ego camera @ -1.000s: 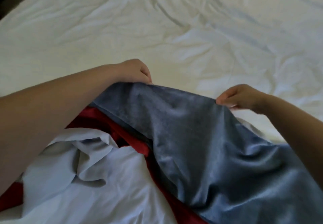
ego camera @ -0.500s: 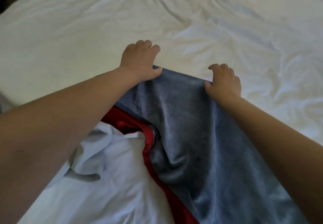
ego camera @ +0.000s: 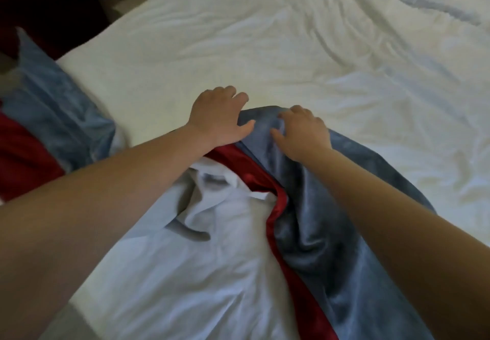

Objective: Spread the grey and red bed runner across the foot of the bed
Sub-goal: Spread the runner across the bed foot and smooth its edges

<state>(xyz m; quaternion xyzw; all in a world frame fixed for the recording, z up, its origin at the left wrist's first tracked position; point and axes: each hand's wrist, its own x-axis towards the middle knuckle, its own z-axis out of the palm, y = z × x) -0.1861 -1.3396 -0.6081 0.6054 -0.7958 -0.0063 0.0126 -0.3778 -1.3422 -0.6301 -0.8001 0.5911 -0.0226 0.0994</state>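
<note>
1. Now, head view: left hand (ego camera: 218, 117) lies flat, fingers spread, on the bed runner (ego camera: 331, 220); right hand (ego camera: 302, 133) bends its fingers on it, grip unclear.
2. Runner is bunched on the bed (ego camera: 291, 48); spreading seems early, and next it needs a pull sideways.

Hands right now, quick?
Left hand: open, pressing the bed runner edge.
Right hand: fingers curled, gripping the bed runner.

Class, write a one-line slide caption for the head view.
The left hand and right hand rest on the bunched end of the bed runner atop a white sheet.
</note>
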